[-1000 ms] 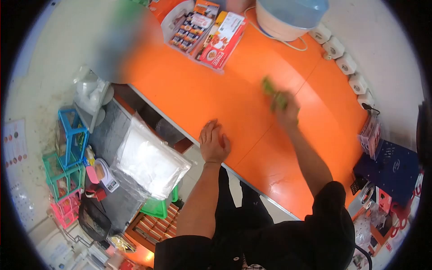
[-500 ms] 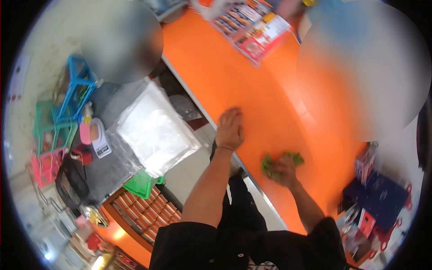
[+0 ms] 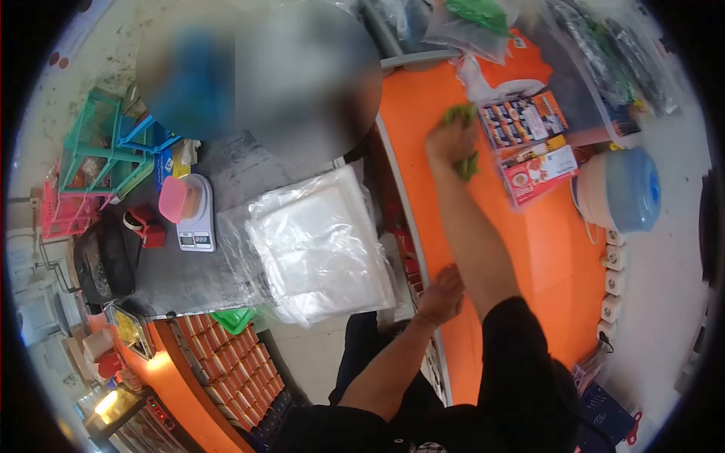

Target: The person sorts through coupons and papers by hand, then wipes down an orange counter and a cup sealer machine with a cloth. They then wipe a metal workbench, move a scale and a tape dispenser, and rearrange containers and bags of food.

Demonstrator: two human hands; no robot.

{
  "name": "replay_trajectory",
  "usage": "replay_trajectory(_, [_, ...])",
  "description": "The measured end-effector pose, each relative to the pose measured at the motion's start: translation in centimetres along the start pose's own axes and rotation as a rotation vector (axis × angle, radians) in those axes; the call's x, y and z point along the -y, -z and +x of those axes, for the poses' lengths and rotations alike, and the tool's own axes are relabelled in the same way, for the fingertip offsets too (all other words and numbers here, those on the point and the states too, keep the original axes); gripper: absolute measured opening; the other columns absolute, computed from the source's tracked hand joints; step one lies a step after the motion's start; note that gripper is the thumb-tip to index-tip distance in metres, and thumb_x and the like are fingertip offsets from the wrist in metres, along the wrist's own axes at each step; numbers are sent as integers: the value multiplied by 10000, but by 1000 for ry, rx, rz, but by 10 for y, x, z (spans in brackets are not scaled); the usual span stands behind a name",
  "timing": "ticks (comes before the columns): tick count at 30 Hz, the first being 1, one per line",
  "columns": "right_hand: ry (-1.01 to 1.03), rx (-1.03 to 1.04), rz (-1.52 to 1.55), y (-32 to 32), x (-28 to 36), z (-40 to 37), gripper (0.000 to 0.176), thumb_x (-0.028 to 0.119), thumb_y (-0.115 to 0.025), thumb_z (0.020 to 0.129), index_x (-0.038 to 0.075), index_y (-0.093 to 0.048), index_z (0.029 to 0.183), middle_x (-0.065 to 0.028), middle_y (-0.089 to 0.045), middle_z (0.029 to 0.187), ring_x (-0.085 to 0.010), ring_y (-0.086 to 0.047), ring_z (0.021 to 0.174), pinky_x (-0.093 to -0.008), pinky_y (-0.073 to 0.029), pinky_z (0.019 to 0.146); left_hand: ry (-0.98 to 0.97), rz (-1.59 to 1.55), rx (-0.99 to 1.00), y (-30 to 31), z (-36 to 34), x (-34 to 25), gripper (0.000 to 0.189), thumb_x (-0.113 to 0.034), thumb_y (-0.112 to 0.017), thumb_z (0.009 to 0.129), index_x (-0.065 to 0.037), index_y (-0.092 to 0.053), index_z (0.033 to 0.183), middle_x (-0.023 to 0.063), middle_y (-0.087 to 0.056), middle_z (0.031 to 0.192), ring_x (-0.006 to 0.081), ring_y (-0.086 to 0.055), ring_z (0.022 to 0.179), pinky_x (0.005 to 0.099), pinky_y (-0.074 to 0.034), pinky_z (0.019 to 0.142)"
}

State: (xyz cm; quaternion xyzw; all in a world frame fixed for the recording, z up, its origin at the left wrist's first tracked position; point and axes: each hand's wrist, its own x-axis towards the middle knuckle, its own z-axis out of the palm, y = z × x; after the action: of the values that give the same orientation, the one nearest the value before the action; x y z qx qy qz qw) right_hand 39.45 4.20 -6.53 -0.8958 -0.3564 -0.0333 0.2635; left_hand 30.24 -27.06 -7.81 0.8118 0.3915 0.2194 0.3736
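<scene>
On the orange counter (image 3: 544, 264), my right hand (image 3: 451, 141) is stretched far forward, closed over a crumpled green cloth (image 3: 469, 167). Bits of the cloth stick out above and below the fingers, pressed to the surface. Just beyond it lie a flat pack with rows of printed items (image 3: 521, 122) and a red and white box marked FREE (image 3: 540, 177). My left hand (image 3: 444, 296) rests at the counter's near edge, beneath my right forearm, its fingers laid on the surface with nothing visible in them.
A stack of clear plastic bags (image 3: 321, 245) covers part of the dark table at left, by a white kitchen scale (image 3: 198, 219) bearing a pink container. An orange bag (image 3: 517, 68) and a blue-lidded tub (image 3: 634, 189) stand along the counter. Sockets (image 3: 613, 283) line its far side.
My right hand has carried the green cloth forward along the counter, up to the boxes. The view has turned, and my left hand still rests near the counter's edge.
</scene>
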Motion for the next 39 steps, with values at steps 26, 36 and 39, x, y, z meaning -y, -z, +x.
replay_trajectory(26, [546, 473, 252, 284, -312, -309, 224, 250, -858, 577, 163, -729, 738, -24, -506, 818, -246, -504, 840, -386, -361, 721, -61, -416, -71, 130, -143, 47, 142, -57, -487, 961, 14, -529, 846, 105, -495, 683, 167, -461, 578, 309, -371, 515])
replay_trajectory(36, [-526, -108, 216, 535, -537, -669, 286, 125, -803, 730, 43, -530, 749, -60, -523, 769, -182, -532, 649, -328, -415, 554, 203, -157, 248, 69, -276, 40, 305, -191, -568, 984, 1, -515, 753, 15, -459, 580, 80, -397, 523, 285, -328, 479])
replay_trajectory(39, [-878, -513, 249, 577, -553, -628, 271, 149, -772, 840, 13, -564, 730, -32, -504, 731, -134, -527, 591, -300, -393, 495, 86, -101, 369, 53, -260, 15, 301, -198, -575, 981, 0, -535, 758, 9, -471, 586, 67, -407, 530, 272, -338, 486])
